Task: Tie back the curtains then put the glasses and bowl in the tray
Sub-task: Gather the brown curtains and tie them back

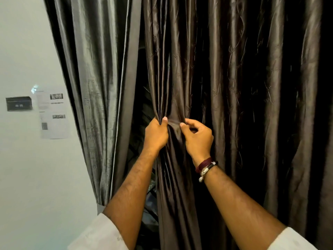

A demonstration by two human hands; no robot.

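A dark brown satin curtain (234, 87) with a faint embossed pattern hangs across the middle and right of the view. My left hand (156, 134) grips its left edge, with the fabric bunched in the fist. My right hand (198, 138) pinches a fold of the same curtain just to the right, thumb and fingers closed on the cloth. A second, shinier grey curtain (97, 87) hangs to the left, apart from both hands. No glasses, bowl or tray are in view.
A pale wall (27, 51) fills the left side, with printed paper sheets (53, 114) and a small black plate (19, 103) stuck on it. A dark gap (142, 109) shows between the two curtains.
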